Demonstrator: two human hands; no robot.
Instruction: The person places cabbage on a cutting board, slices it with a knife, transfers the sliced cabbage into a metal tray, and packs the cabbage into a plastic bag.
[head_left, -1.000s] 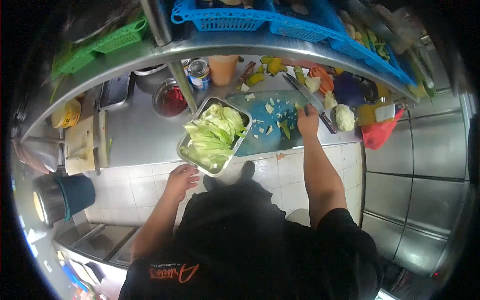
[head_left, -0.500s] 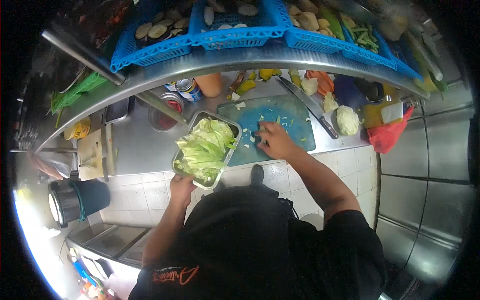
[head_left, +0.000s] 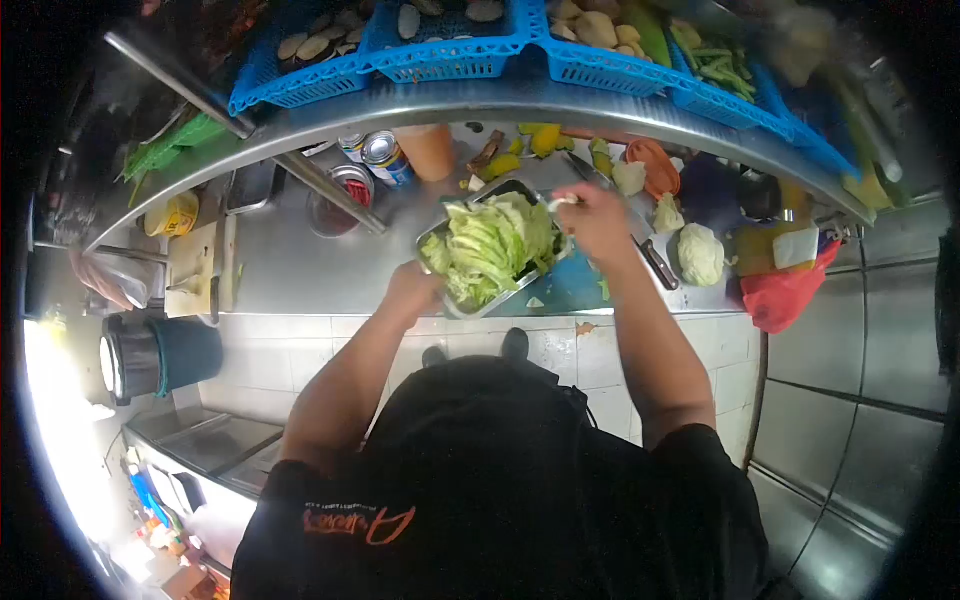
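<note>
My left hand grips the near left edge of a shallow metal tray, which is tilted and lifted over the counter's front. Heaped in the tray are pale green leaves, which look like lettuce or cabbage. At the tray's right rim, my right hand is closed, with a small whitish cabbage piece showing at its fingertips. Beneath the tray and hand lies a blue-green cutting board, mostly covered from view, with a few scraps on it. A knife lies to the right of my right hand.
Beside the knife sits a pale cabbage head. A red bag hangs at the counter's right end. Cans and an orange container stand behind the tray. Overhead, a metal shelf edge carries blue baskets of vegetables.
The tray has moved right and away from me, now over the cutting board. My right hand has risen from the board to the tray's right rim with a cabbage piece in its fingers.
</note>
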